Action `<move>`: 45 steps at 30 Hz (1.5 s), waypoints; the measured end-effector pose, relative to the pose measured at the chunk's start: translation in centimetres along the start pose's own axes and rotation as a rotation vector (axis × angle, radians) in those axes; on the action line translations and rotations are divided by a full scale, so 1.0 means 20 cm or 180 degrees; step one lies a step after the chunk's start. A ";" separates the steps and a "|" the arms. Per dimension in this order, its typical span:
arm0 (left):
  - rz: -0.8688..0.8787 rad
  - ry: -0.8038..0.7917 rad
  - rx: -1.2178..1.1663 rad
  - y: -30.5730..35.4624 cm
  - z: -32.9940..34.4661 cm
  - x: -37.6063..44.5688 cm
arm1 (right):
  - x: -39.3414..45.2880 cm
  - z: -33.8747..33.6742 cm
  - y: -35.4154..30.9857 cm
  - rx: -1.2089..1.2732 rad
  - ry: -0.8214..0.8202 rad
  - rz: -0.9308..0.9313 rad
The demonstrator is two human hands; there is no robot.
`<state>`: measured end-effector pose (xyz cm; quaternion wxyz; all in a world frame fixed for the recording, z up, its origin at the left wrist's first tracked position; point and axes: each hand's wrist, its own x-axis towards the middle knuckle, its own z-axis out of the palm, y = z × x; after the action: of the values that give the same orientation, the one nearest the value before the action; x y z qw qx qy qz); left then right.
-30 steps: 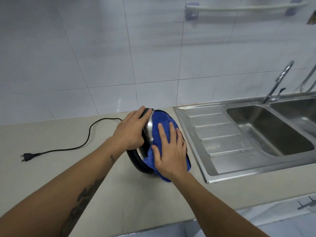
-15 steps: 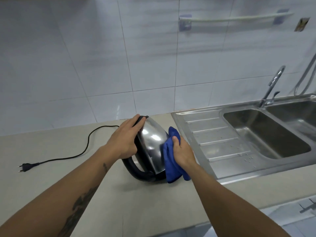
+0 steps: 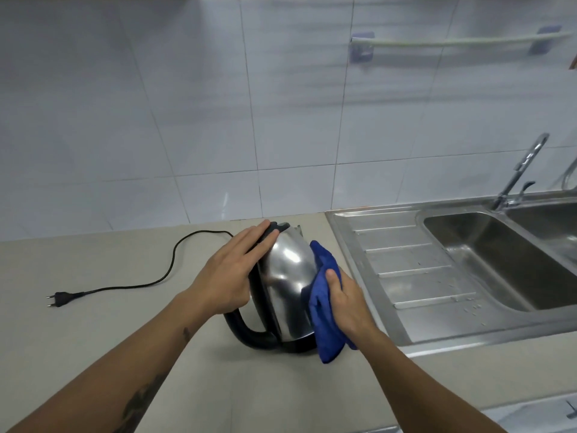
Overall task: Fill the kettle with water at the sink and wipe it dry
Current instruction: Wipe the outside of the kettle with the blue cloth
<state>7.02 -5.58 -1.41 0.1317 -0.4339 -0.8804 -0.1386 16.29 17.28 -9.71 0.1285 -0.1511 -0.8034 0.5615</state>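
A shiny steel kettle [image 3: 288, 282] with a black handle and base stands on the beige counter [image 3: 125, 339], just left of the sink. My left hand [image 3: 232, 270] lies flat on its lid and left side, steadying it. My right hand [image 3: 345, 300] presses a blue cloth [image 3: 324, 314] against the kettle's right side. The cloth hangs down to the counter by the base.
The kettle's black cord [image 3: 170, 270] runs left over the counter and ends in an unplugged plug [image 3: 61, 298]. A steel sink [image 3: 487, 260] with a wet drainboard [image 3: 415, 276] and a tap [image 3: 518, 173] lies to the right. A towel rail [image 3: 452, 42] is on the tiled wall.
My right hand has slid the blue cloth from the kettle's front face round to its right side, baring the steel front. My left hand has stayed on the lid.
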 end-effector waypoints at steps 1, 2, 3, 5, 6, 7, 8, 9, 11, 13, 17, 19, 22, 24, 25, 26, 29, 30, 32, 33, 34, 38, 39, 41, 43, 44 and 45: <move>0.0010 0.0038 0.0004 -0.01 0.00 -0.01 | 0.02 0.01 -0.04 -0.0016 -0.0047 0.0046; 0.0003 0.0059 -0.0002 -0.02 0.00 -0.02 | 0.04 0.02 -0.09 -0.0041 -0.0085 0.0037; 0.0002 0.0054 -0.0014 -0.03 0.00 -0.04 | 0.05 0.03 -0.13 -0.0047 -0.0120 -0.0022; 0.0085 0.0040 -0.0038 -0.04 -0.01 -0.05 | 0.06 0.07 -0.19 -0.0145 -0.0125 -0.0243; 0.0139 0.0038 -0.0044 -0.05 -0.01 -0.05 | 0.04 0.09 -0.20 -0.0250 -0.0073 -0.0375; 0.0162 0.0028 -0.0053 -0.06 -0.01 -0.05 | 0.03 0.10 -0.19 -0.0357 0.0008 -0.0513; 0.0135 0.0019 -0.0079 -0.06 -0.02 -0.05 | 0.00 0.11 -0.18 -0.0448 0.0093 -0.0629; 0.0061 0.0028 -0.0118 -0.05 -0.02 -0.04 | -0.03 0.12 -0.17 -0.0508 0.0168 -0.0725; -0.0169 0.0106 -0.0231 -0.01 -0.02 -0.01 | -0.06 0.14 -0.15 -0.0611 0.0256 -0.0873; -0.0490 0.0205 -0.0391 0.05 -0.01 0.04 | -0.09 0.16 -0.14 -0.0678 0.0325 -0.0933; -0.0871 0.0483 -0.0183 0.15 0.03 0.13 | -0.14 0.16 -0.09 -0.0432 0.0433 -0.0867; -0.0846 0.0556 -0.0018 0.19 0.06 0.16 | -0.16 0.15 -0.06 -0.0341 0.0408 -0.0781; -0.0710 0.0578 0.0110 0.23 0.10 0.18 | -0.18 0.16 -0.04 -0.0289 0.0371 -0.0614; -0.0769 0.0560 0.0203 0.24 0.11 0.20 | -0.19 0.16 -0.06 -0.0272 0.0359 -0.0510; -0.0823 0.0551 0.0262 0.24 0.12 0.20 | -0.18 0.16 -0.07 -0.0256 0.0372 -0.0487; -0.0867 0.0561 0.0294 0.24 0.13 0.20 | -0.18 0.16 -0.07 -0.0216 0.0388 -0.0476; -0.0934 0.0606 0.0251 0.21 0.13 0.20 | -0.14 0.16 -0.08 -0.0097 0.0381 -0.0412; -0.0949 0.0607 0.0227 0.20 0.13 0.19 | -0.12 0.15 -0.08 -0.0071 0.0330 -0.0353; -0.0985 0.0588 0.0145 0.15 0.12 0.17 | -0.10 0.16 -0.12 -0.0050 0.0249 -0.0270; -0.0996 0.0582 0.0115 0.13 0.11 0.16 | -0.08 0.17 -0.13 -0.0043 0.0232 -0.0288; -0.0995 0.0585 0.0099 0.10 0.11 0.14 | -0.08 0.18 -0.15 -0.0060 0.0212 -0.0333; -0.0974 0.0755 -0.0093 0.06 0.10 0.08 | -0.08 0.22 -0.12 -0.0093 -0.0040 -0.0242; -0.0994 0.0833 -0.0197 0.06 0.10 0.07 | -0.07 0.22 -0.12 0.0004 -0.0118 -0.0070; -0.1029 0.0997 -0.0432 0.05 0.10 0.05 | -0.04 0.21 -0.14 0.0104 -0.0198 0.0161; -0.0972 0.1082 -0.0626 0.02 0.11 0.03 | -0.02 0.22 -0.18 0.0085 -0.0201 0.0057; -0.0904 0.1080 -0.0694 0.01 0.11 0.02 | -0.02 0.25 -0.20 0.0042 -0.0185 -0.0101; -0.0818 0.1074 -0.0740 0.00 0.11 0.01 | -0.02 0.27 -0.23 -0.0018 -0.0166 -0.0284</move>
<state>6.57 -4.59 -3.43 0.2074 -0.3012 -0.8721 -0.3252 14.24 10.93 -7.25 0.1320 -0.1008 -0.8140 0.5566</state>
